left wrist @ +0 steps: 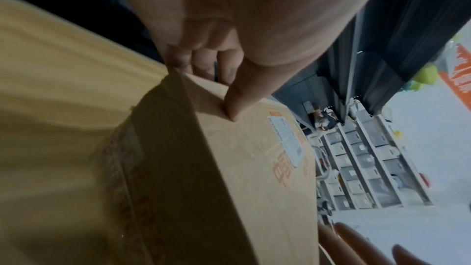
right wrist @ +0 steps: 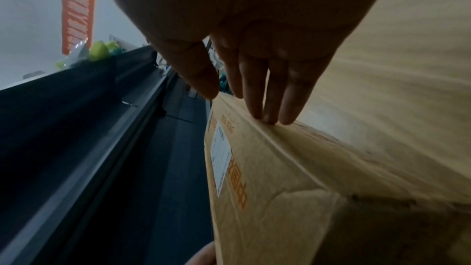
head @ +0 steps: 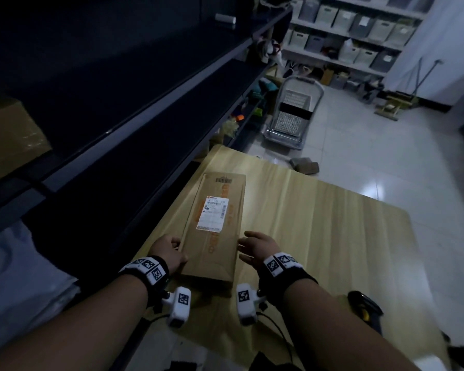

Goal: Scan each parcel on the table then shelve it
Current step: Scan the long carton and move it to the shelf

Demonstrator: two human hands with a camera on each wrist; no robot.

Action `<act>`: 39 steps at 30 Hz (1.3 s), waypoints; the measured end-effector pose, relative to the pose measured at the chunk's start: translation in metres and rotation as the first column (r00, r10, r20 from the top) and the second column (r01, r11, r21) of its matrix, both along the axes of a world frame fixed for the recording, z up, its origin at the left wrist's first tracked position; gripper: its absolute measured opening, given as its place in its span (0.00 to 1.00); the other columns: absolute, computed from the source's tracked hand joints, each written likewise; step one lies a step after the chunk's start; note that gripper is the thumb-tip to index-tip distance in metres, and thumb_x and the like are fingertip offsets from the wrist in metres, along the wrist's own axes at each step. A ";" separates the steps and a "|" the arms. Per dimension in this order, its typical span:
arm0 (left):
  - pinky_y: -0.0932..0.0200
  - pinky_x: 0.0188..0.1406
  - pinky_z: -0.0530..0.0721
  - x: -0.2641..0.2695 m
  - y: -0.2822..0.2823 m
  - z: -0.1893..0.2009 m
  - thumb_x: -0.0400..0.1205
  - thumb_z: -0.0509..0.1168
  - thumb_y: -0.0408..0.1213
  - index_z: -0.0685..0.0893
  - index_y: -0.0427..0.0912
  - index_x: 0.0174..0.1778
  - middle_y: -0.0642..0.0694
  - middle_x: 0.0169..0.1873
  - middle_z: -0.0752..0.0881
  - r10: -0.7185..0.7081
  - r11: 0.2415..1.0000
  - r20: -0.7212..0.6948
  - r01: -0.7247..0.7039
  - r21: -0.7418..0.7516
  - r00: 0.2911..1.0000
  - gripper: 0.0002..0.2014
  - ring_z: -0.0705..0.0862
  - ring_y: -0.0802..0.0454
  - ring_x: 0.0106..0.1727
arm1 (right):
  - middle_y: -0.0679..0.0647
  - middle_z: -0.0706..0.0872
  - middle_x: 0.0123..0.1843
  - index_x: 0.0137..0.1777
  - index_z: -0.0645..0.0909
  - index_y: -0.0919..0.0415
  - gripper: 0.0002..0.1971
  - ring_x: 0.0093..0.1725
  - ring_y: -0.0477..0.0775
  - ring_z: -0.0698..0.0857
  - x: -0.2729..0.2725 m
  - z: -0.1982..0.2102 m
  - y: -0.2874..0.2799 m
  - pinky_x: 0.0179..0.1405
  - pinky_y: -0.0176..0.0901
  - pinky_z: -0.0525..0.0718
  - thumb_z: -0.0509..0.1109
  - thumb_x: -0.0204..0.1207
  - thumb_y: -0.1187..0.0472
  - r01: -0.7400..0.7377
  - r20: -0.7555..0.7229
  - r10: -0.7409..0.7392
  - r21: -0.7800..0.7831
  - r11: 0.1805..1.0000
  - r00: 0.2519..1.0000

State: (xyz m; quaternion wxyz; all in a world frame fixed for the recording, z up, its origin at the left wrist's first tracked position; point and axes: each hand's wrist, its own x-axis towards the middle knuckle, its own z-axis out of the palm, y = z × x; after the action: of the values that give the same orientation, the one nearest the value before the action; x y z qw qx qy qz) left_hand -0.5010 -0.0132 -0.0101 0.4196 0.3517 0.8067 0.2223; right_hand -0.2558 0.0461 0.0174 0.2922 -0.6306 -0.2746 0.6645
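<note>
Dark shelving [head: 97, 108] beside the table [head: 319, 223] hid its contents in shadow. On the table's shelf-side edge lay the long brown parcel [head: 214, 231], white label [head: 213, 214] unreadable, bare wood beyond its far side. My left hand [head: 169, 250] gripped one near corner; my right hand [head: 257, 246] touched the opposite edge, fingers straight.

1. A light wooden table [head: 319, 223] stands on a pale tiled floor [head: 373, 145].
2. A long brown cardboard parcel [head: 214, 236] lies flat on the table's left side, white label up.
3. A dark handheld scanner [head: 364, 303] lies at the table's near right edge.
4. Dark shelves [head: 118, 116] run along the left, one bearing a cardboard box [head: 8, 135].
</note>
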 end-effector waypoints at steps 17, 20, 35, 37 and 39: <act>0.53 0.68 0.83 0.173 0.026 0.006 0.75 0.79 0.27 0.81 0.40 0.74 0.44 0.69 0.86 -0.131 0.987 -0.023 0.132 0.087 0.991 0.30 0.85 0.45 0.69 | 0.66 0.89 0.53 0.73 0.81 0.69 0.17 0.59 0.64 0.87 0.166 0.003 -0.002 0.67 0.61 0.88 0.67 0.87 0.75 0.182 -0.045 -0.181 0.037 0.983 0.983; 0.55 0.67 0.82 0.191 0.023 0.000 0.75 0.78 0.26 0.81 0.40 0.74 0.45 0.69 0.86 -0.150 0.986 -0.027 0.151 0.065 0.988 0.30 0.85 0.47 0.69 | 0.63 0.90 0.53 0.75 0.81 0.69 0.17 0.60 0.62 0.88 0.185 -0.004 -0.005 0.71 0.61 0.86 0.68 0.87 0.73 0.181 -0.056 -0.179 0.025 0.983 0.982; 0.52 0.63 0.82 0.234 0.017 -0.001 0.75 0.81 0.40 0.76 0.44 0.79 0.46 0.70 0.86 -0.132 0.991 -0.054 0.134 0.021 0.990 0.35 0.85 0.43 0.67 | 0.65 0.92 0.61 0.65 0.86 0.64 0.11 0.63 0.66 0.89 0.270 -0.021 -0.011 0.61 0.63 0.91 0.72 0.85 0.68 0.187 0.075 -0.189 0.032 0.982 0.979; 0.49 0.67 0.84 0.236 0.015 -0.003 0.75 0.81 0.41 0.74 0.46 0.80 0.46 0.71 0.86 -0.145 0.989 -0.091 0.146 0.005 0.985 0.37 0.86 0.43 0.67 | 0.63 0.93 0.57 0.62 0.88 0.62 0.09 0.58 0.65 0.91 0.291 -0.034 -0.018 0.59 0.64 0.92 0.73 0.85 0.64 0.196 0.190 -0.198 0.031 0.980 0.962; 0.50 0.68 0.83 0.238 0.014 -0.002 0.77 0.80 0.43 0.75 0.46 0.80 0.46 0.71 0.86 -0.183 0.983 -0.154 0.182 -0.024 0.971 0.36 0.86 0.43 0.67 | 0.63 0.93 0.52 0.60 0.90 0.62 0.10 0.48 0.63 0.91 0.316 -0.048 -0.030 0.54 0.62 0.92 0.74 0.83 0.58 0.178 0.342 -0.173 0.017 0.984 0.924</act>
State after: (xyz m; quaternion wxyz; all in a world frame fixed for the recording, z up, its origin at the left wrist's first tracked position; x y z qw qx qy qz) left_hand -0.2628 0.0011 -0.0118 0.3759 0.4385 0.8023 0.1508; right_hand 0.0605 0.0159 -0.0302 0.2938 -0.7607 -0.2588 0.5178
